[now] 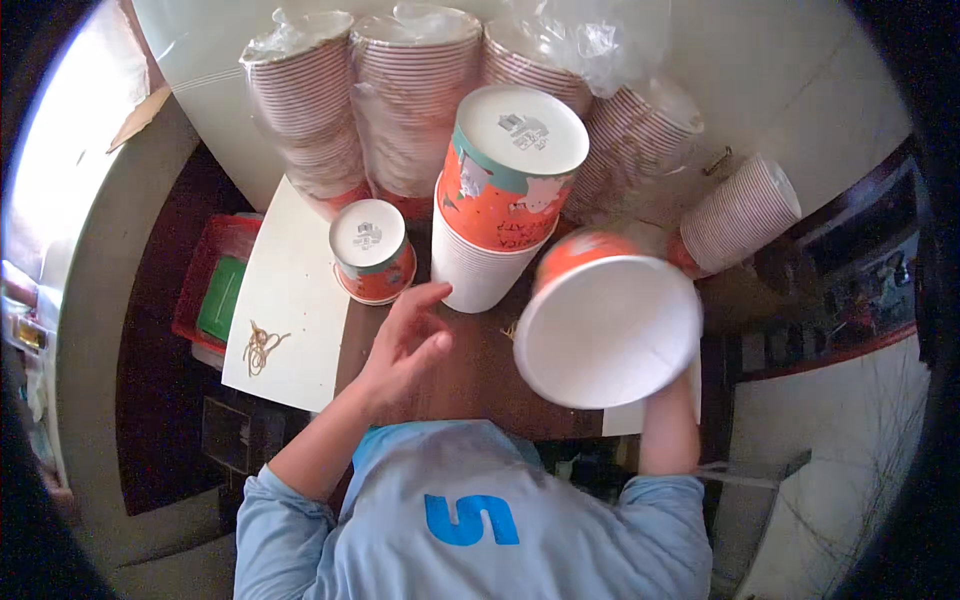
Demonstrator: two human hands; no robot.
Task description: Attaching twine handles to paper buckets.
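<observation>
right hand (668,405) grip clasps tilted paper bowl (607,330); left hand (405,345) released near inverted stack (500,215); seat rim squarely.

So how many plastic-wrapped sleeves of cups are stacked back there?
5: four side by side along the wall, far-left sleeve, second sleeve, third sleeve, fourth sleeve, and a tilted sleeve at right. More may be hidden.
</observation>
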